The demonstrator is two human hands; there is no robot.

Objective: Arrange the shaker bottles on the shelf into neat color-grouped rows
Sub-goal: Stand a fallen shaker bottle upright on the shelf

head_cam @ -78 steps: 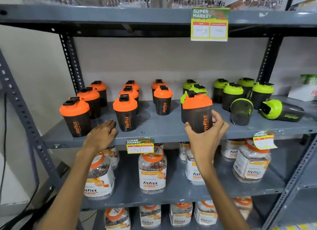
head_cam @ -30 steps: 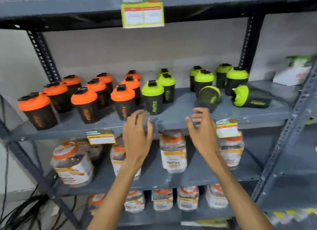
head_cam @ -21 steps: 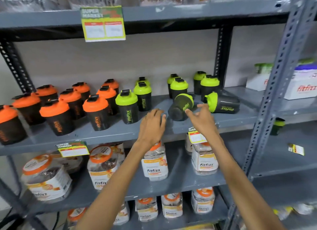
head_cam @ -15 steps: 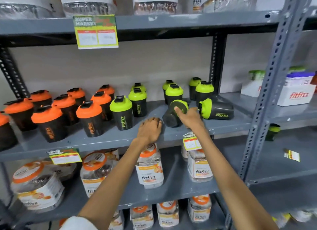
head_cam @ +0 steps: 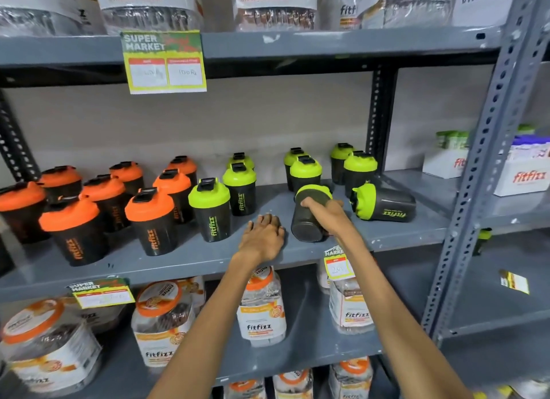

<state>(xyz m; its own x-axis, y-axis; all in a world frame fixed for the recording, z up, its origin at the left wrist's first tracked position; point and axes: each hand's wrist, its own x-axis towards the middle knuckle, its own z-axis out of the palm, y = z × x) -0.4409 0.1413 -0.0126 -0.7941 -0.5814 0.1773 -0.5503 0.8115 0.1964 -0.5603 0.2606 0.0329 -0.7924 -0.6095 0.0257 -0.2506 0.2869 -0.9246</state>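
Black shaker bottles stand on the grey middle shelf. Several orange-lidded ones fill its left half. Green-lidded ones stand upright from the middle to the right. A green-lidded bottle lies on its side with its base toward me, and my right hand is closed over its top side. Another green-lidded bottle lies on its side further right. My left hand rests flat on the shelf, fingers slightly curled, holding nothing, just left of the gripped bottle.
Price tags hang from the shelf edges. Clear jars with orange lids fill the shelf below, and large jars line the shelf above. A perforated grey upright stands at the right, with white boxes beyond it.
The view swung right from the orange bottles to the green ones. My right hand let go of an orange-lidded bottle, reached right and closed on the lying green-lidded bottle. My left hand moved right too.
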